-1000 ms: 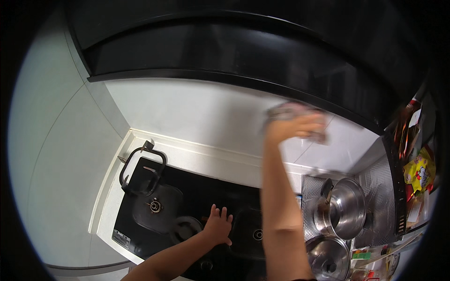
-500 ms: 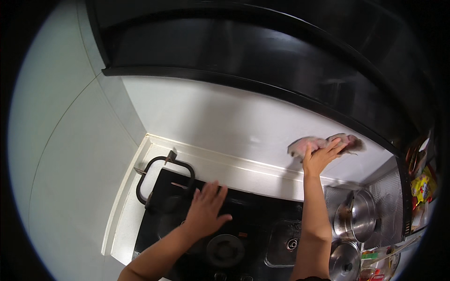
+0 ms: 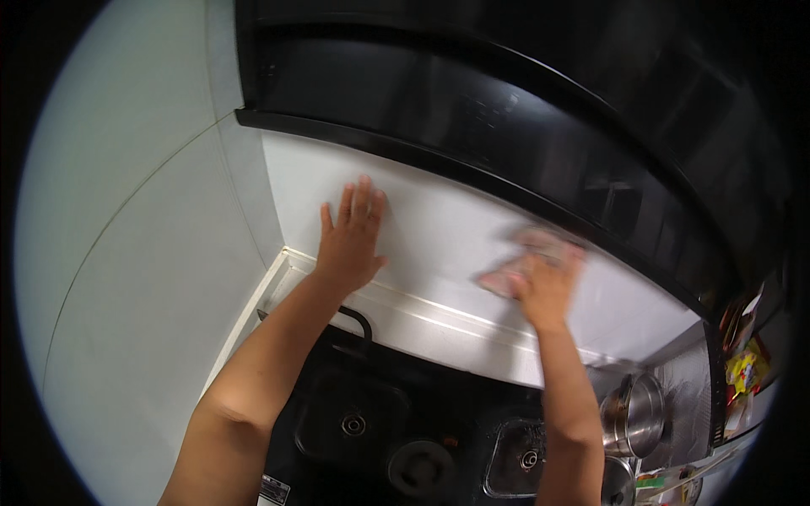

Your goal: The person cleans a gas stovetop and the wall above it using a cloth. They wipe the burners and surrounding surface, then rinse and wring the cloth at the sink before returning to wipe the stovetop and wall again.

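Note:
My left hand [image 3: 348, 242] lies on the white wall panel [image 3: 430, 228] with its fingers spread, holding nothing. Farther right, my right hand [image 3: 548, 287] presses a crumpled pinkish-grey cloth [image 3: 504, 275] against the same panel, just under the lower edge of the black range hood [image 3: 405, 93]. The cloth and the right fingers are smeared by motion. Below both forearms sits the black gas stove [image 3: 396, 384], its pan supports off the burners. Part of a black pan support [image 3: 361, 322] shows behind my left forearm.
A steel pot [image 3: 634, 413] stands right of the stove, with a lidded pot [image 3: 618, 481] nearer me. Packets, one yellow [image 3: 746, 371], are stacked at the far right. A grey tiled wall [image 3: 143, 253] bounds the left side, and a pale ledge [image 3: 430, 316] runs behind the stove.
My left hand has risen from above the stove onto the wall panel. My right hand has slid the cloth leftward along the panel. The view has shifted a little.

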Available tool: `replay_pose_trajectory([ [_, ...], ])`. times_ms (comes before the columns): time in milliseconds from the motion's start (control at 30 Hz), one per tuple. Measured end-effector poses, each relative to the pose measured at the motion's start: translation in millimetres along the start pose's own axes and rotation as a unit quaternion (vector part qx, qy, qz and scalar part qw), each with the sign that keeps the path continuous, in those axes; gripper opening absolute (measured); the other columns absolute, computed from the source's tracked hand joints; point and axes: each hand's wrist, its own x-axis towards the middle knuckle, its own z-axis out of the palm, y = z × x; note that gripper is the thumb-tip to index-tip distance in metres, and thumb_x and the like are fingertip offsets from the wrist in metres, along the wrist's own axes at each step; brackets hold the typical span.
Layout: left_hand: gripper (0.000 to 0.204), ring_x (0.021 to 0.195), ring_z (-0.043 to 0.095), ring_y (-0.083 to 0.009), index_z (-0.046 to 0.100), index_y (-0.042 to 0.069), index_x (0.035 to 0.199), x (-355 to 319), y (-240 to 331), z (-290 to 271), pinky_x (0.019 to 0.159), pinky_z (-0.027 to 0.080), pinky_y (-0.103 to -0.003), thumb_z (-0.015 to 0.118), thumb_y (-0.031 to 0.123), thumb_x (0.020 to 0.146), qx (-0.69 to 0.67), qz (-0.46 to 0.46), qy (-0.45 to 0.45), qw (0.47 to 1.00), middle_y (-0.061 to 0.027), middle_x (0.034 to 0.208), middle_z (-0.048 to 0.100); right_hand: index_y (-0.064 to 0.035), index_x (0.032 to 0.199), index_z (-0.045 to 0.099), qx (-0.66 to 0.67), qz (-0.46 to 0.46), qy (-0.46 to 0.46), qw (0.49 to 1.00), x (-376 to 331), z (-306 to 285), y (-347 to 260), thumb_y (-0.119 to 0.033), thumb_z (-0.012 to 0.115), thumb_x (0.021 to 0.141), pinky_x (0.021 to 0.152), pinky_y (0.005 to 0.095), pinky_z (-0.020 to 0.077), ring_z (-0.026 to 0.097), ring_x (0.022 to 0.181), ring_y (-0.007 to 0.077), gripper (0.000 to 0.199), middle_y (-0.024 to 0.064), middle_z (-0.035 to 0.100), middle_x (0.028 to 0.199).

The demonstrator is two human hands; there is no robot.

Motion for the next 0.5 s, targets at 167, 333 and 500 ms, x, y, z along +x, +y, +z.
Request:
replay_pose_trajectory([
  [167,0.099,0.146,0.006,-0.0326,0.013,0.012,0.151,-9.5,-20.9,15.9,0.112,0.015,-0.061,0.075,0.035,0.077,0.018,0.078,-0.02,0.997,-0.011,0.158,-0.001,-0.0004,0.148,0.018,0.009,0.159,0.268,0.95,-24.3,20.8,55.6,-0.055,0.058,0.083,0.111,0.0569,0.0101,0.014,0.139,0.0476,0.094,0.0332,0.006,0.151],
  [333,0.095,0.145,0.013,-0.0319,0.02,0.011,0.15,-30.8,-41.8,14.1,0.111,0.016,-0.062,0.076,0.029,0.075,-0.053,0.034,0.008,0.998,-0.0114,0.158,0.01,-0.0113,0.146,0.031,0.077,0.053,0.148,0.985,67.2,48.4,-116.9,-0.05,0.063,0.081,0.105,0.0694,0.009,0.017,0.142,0.0395,0.082,0.0189,0.018,0.154],
  [500,0.089,0.144,0.017,-0.0354,0.021,0.004,0.148,-39.2,-48.1,-6.6,0.108,0.02,-0.063,0.073,0.017,0.076,-0.075,0.003,0.083,0.994,-0.0152,0.156,0.015,-0.0073,0.141,0.036,0.104,-0.185,0.093,0.973,133.0,39.2,-256.7,-0.027,0.056,0.087,0.108,0.0469,0.0266,0.038,0.129,0.0283,0.06,0.0083,0.038,0.143],
])
